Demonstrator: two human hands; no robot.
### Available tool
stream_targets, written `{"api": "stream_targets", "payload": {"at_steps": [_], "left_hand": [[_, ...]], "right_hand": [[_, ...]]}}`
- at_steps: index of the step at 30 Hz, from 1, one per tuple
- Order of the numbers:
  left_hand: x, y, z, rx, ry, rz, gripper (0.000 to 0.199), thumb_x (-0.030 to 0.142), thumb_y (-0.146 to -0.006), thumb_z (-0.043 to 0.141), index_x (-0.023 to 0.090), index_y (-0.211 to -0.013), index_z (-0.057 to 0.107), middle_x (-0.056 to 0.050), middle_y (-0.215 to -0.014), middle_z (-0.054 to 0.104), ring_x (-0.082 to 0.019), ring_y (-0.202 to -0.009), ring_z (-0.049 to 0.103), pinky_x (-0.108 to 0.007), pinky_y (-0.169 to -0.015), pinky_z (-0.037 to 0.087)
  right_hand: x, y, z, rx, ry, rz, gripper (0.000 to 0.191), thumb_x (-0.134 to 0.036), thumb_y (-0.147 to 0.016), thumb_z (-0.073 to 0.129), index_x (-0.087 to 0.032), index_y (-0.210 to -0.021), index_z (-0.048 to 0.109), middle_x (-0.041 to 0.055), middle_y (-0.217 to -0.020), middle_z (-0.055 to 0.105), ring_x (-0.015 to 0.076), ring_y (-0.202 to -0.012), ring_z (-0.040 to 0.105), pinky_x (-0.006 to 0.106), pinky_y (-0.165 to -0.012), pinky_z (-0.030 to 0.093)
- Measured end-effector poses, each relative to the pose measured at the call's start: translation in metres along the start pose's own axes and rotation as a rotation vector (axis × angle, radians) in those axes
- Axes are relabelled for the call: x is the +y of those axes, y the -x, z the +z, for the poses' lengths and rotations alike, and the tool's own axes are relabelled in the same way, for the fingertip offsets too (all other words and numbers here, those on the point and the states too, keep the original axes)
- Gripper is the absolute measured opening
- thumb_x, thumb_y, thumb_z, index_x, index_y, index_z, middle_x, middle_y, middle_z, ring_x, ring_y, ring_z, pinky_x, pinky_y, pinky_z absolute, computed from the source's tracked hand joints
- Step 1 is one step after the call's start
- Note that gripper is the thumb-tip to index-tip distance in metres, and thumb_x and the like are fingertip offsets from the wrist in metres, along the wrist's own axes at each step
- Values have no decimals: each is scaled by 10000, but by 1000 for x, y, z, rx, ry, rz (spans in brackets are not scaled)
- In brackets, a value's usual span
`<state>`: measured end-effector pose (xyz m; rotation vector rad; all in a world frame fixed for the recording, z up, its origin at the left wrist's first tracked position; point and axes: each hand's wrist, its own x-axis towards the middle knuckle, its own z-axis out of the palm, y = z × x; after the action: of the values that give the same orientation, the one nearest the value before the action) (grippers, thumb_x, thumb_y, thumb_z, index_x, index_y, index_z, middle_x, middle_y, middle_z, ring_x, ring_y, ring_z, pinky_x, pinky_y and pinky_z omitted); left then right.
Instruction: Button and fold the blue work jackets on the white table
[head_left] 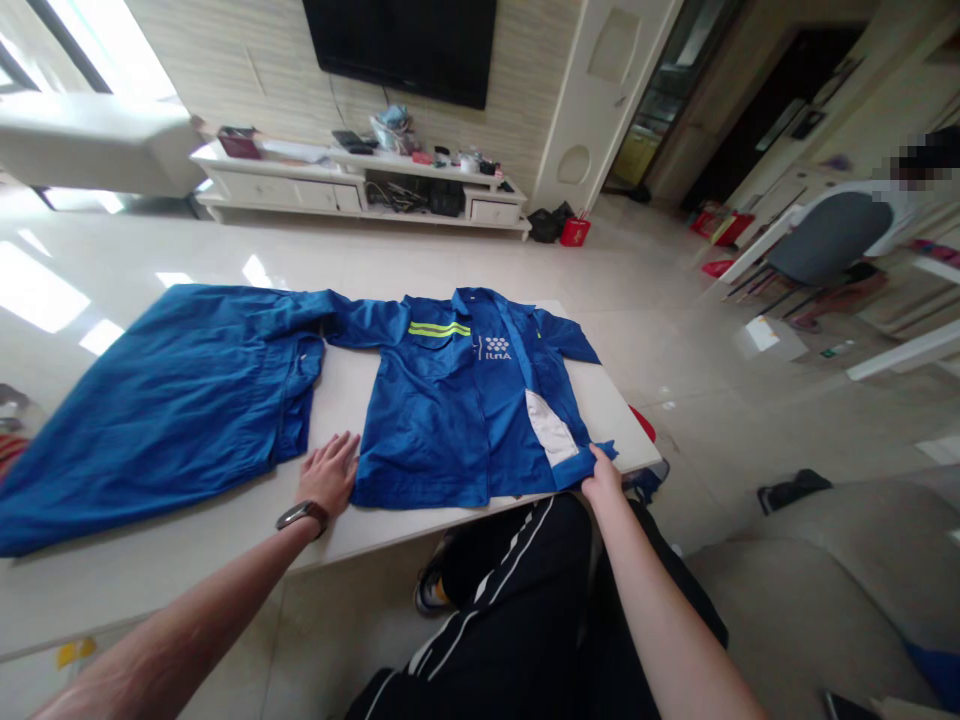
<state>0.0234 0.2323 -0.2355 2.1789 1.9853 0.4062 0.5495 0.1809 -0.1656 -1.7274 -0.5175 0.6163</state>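
Note:
A blue work jacket (pixel 435 420) with a yellow-green reflective stripe lies spread on a white table (pixel 337 390). Its right front panel is partly folded back, showing a white inner patch and printed lettering. My right hand (pixel 601 475) grips the jacket's lower right corner at the table's near edge. Flat on the tabletop, fingers stretched out, my left hand (pixel 330 472) rests beside the jacket's lower left edge. Blue trousers (pixel 180 410) lie left of it, partly overlapped by a jacket sleeve near their waist.
A white TV cabinet (pixel 300 190) with clutter stands across the floor below a television (pixel 405 40). To the right, a person sits on a grey chair (pixel 840 235). A grey sofa (pixel 825 590) is close on my right. A red bag (pixel 575 230) stands beside the cabinet.

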Motion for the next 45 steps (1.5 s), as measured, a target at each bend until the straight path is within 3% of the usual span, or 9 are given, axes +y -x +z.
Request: {"api": "stream_targets", "payload": {"at_steps": [3, 5, 10, 12, 23, 31, 35, 41, 45], "left_hand": [[1, -1, -1, -2, 7, -10, 525, 400, -1038, 357, 265, -1506, 552, -72, -1606, 494, -257, -1520, 375, -446, -1244, 237], [2, -1, -1, -5, 8, -12, 529, 408, -1041, 350, 255, -1505, 554, -75, -1604, 496, -260, -1518, 378, -450, -1242, 237], [3, 0, -2, -11, 30, -19, 532, 404, -1038, 357, 245, -1506, 552, -81, -1611, 486, -265, -1525, 363, -467, -1238, 243], [4, 0, -3, -12, 33, -21, 528, 392, -1037, 360, 244, -1505, 554, -81, -1612, 485, -263, -1526, 361, -467, -1237, 243], [7, 2, -5, -16, 6, -15, 528, 387, -1029, 397, 258, -1521, 538, -79, -1621, 472, -278, -1529, 353, -468, -1240, 248], [6, 2, -5, -12, -35, -12, 517, 387, -1040, 376, 284, -1521, 535, -55, -1619, 477, -260, -1527, 363, -451, -1232, 268], [6, 2, -5, -9, -41, -7, 523, 405, -1048, 350, 264, -1513, 542, -64, -1615, 482, -264, -1523, 367, -458, -1226, 272], [7, 2, -6, -13, -42, -11, 526, 409, -1041, 364, 251, -1506, 552, -70, -1608, 491, -271, -1521, 372, -458, -1228, 271], [8, 2, -7, -9, -22, -25, 519, 396, -1035, 379, 270, -1510, 548, -60, -1603, 498, -265, -1517, 379, -454, -1235, 264]], "right_hand": [[-34, 20, 39, -35, 182, -193, 634, -522, -1017, 363, -51, -1401, 545, 255, -1446, 549, 342, -1415, 459, 498, -1154, 412], [-49, 47, 69, -173, 273, -324, 596, -516, -1022, 432, -87, -1406, 584, 215, -1506, 522, 331, -1472, 396, 471, -1209, 350], [-44, 120, 116, -1009, 832, -748, 380, -318, -1012, 521, -267, -1347, 692, 51, -1453, 631, 260, -1394, 527, 430, -1174, 429], [-33, 133, 113, -1127, 1026, -787, 398, -259, -1006, 505, -299, -1355, 692, 28, -1481, 616, 255, -1402, 528, 446, -1183, 427], [-22, 121, 69, -962, 1005, -684, 399, -263, -1027, 475, -213, -1358, 693, 80, -1374, 691, 236, -1332, 597, 401, -1137, 455], [4, 135, 62, -1017, 1054, -1016, 406, -195, -1029, 521, -260, -1412, 638, 76, -1181, 718, 222, -1103, 592, 351, -900, 421], [18, 131, 56, -968, 1099, -1092, 266, -380, -1022, 621, -288, -1245, 732, 61, -1102, 697, 227, -1041, 565, 355, -845, 373], [19, 112, 44, -898, 1089, -1235, 187, -227, -1026, 577, -193, -920, 727, 69, -957, 670, 208, -941, 537, 350, -818, 339], [18, 102, 36, -903, 1066, -1212, 146, -173, -967, 615, -188, -843, 691, 65, -949, 673, 209, -937, 553, 348, -829, 350]]}}
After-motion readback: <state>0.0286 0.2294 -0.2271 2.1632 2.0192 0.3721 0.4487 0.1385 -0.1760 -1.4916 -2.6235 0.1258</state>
